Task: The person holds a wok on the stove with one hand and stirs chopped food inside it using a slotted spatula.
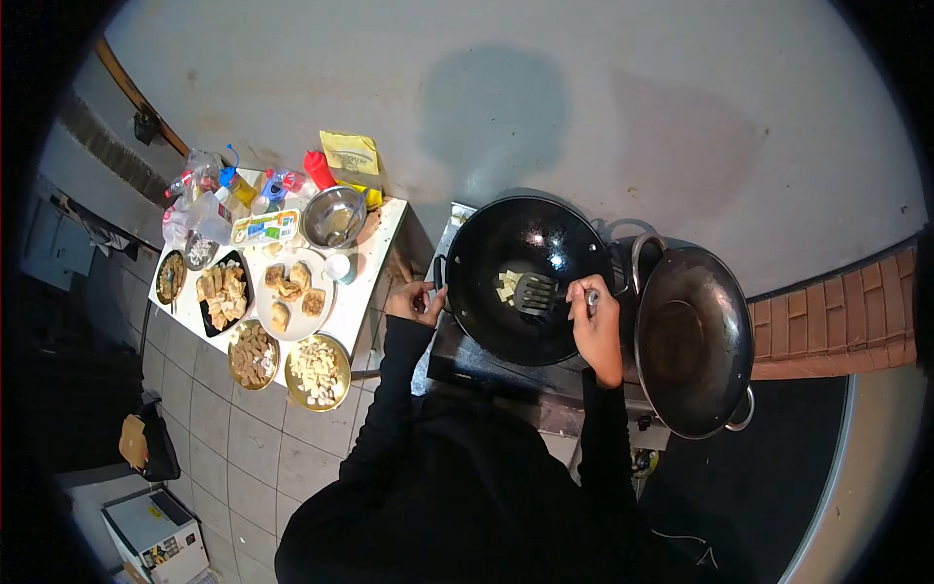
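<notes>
A black wok [506, 229] sits on the stove. Pale diced pieces [507, 285] lie in the middle of it, and the slotted head of a spatula [535, 294] rests against them. My right hand [595, 326] is closed around the spatula's handle, over the wok's right side. At the wok's left rim, my left hand [416, 303] has its fingers curled at the lower end of the side handle [440, 274], gripping it.
A second large wok [694, 341] stands tilted on the right. The left table [384, 229] holds a plate of browned pieces [293, 294], a bowl of pale cubes [317, 372], a bowl of brown slices [253, 355], a steel bowl [334, 216] and several bottles.
</notes>
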A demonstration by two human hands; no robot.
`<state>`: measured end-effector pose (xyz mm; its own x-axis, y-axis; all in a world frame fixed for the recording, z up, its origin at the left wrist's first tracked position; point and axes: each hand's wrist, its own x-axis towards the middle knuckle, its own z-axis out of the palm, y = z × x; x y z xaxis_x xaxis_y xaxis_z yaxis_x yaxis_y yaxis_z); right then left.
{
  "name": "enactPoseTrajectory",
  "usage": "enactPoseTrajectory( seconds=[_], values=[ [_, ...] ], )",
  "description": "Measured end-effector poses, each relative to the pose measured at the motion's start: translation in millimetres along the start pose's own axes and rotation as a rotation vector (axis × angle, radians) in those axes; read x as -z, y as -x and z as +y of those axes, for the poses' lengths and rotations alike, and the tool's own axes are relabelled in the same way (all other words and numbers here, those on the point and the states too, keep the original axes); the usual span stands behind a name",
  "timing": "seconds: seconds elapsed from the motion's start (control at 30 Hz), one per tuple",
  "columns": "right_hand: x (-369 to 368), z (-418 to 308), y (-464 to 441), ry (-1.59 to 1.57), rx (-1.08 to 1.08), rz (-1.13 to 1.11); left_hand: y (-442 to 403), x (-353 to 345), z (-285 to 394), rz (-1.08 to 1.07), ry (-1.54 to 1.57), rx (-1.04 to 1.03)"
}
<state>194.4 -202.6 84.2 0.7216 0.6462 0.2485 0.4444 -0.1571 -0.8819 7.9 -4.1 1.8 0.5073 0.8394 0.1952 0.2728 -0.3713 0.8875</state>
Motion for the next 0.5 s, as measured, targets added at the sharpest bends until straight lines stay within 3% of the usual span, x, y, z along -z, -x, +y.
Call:
enactPoseTrajectory(
  seconds=[0.5],
  values=[
    [52.6, -18.7, -20.4, 0.185, 0.078, 0.082, 0.9, -0.7, 0.1, -0.006, -0.010, 0.006]
  ],
)
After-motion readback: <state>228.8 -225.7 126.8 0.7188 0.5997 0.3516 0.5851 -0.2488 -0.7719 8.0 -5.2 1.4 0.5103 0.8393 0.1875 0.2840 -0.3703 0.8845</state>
